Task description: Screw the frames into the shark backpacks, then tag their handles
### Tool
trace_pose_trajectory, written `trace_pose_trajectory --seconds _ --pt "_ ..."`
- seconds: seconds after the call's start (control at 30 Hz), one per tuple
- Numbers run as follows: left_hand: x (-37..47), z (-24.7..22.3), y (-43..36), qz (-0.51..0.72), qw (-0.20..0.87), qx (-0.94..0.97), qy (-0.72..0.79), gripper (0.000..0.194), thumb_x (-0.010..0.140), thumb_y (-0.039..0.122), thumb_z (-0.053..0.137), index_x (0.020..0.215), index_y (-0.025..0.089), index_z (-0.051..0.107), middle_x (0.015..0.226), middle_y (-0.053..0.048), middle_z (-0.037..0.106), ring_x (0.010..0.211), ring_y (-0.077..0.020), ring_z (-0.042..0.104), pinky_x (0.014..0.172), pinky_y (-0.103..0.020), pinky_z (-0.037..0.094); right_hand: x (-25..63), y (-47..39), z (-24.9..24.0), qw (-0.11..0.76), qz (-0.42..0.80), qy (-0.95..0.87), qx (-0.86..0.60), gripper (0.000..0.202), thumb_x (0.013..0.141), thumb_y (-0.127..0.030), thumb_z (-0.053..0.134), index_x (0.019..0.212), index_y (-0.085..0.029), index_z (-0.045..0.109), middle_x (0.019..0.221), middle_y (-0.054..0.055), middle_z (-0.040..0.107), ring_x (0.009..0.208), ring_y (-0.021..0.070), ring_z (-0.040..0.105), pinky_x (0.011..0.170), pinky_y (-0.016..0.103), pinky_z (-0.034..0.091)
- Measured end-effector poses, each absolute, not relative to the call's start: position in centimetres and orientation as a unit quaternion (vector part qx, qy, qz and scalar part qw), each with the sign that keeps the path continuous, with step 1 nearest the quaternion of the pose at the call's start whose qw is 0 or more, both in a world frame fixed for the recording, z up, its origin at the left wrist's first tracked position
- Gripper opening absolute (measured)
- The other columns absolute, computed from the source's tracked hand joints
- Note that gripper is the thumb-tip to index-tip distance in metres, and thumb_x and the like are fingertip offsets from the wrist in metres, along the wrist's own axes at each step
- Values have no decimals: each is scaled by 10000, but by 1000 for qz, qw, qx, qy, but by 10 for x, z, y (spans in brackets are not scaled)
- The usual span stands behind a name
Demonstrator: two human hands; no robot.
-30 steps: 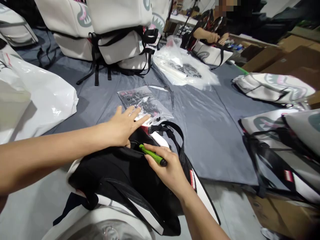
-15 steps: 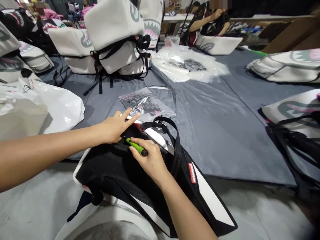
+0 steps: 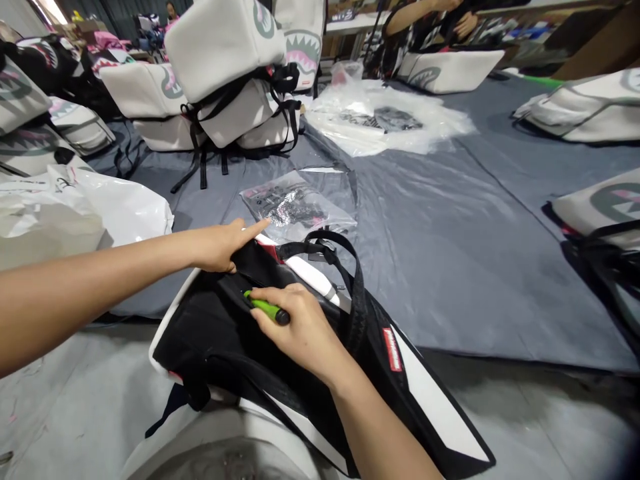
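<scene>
A black backpack with white edges lies tilted over the front edge of the table, its strap side facing up. My left hand holds the top of its black fabric, the index finger stretched out and the other fingers bent down. In my right hand is a slim green tool with a black end, gripped between thumb and fingers. The tool's tip meets the black fabric just below my left hand, so its working end is hidden. A black strap loop rises right of my right hand.
Beyond the backpack lies a clear plastic bag with dark contents on the grey table cover. White backpacks are stacked at back left; others lie at right. A white plastic sack is at left. Across the table another person handles a backpack.
My right hand has moved the green tool slightly left and down along the fabric. My left hand has drawn back a little to the left, its fingers more curled.
</scene>
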State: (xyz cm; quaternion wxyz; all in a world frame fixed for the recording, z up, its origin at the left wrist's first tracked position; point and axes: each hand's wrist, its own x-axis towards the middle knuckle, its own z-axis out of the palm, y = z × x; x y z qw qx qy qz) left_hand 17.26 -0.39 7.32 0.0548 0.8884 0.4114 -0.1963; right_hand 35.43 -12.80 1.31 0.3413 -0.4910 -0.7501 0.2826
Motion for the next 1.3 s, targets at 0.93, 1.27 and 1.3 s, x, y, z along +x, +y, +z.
trace_pose_trajectory --seconds 0.93,1.27,1.3 --pt "121 65 -33 -112 124 810 562 936 842 233 648 1576 308 73 1295 -146 585 1212 -328 596 954 -423 493 307 -123 -11 472 280 -725 -416 264 851 -124 704 1107 -188 702 978 15 786 800 166 712 798 328 402" --pt "107 49 -23 -90 173 803 563 936 841 198 643 1581 288 76 1368 -157 536 1276 -327 550 1020 -440 451 295 -106 -13 372 299 -767 -430 288 854 -171 701 1139 -210 713 911 20 790 764 182 712 772 339 379" --pt "107 49 -22 -93 174 801 566 932 844 196 638 1581 288 75 1357 -155 541 1267 -327 555 1015 -437 453 294 -104 -11 361 301 -769 -433 302 860 -155 685 1155 -212 708 926 19 791 766 180 712 771 341 377"
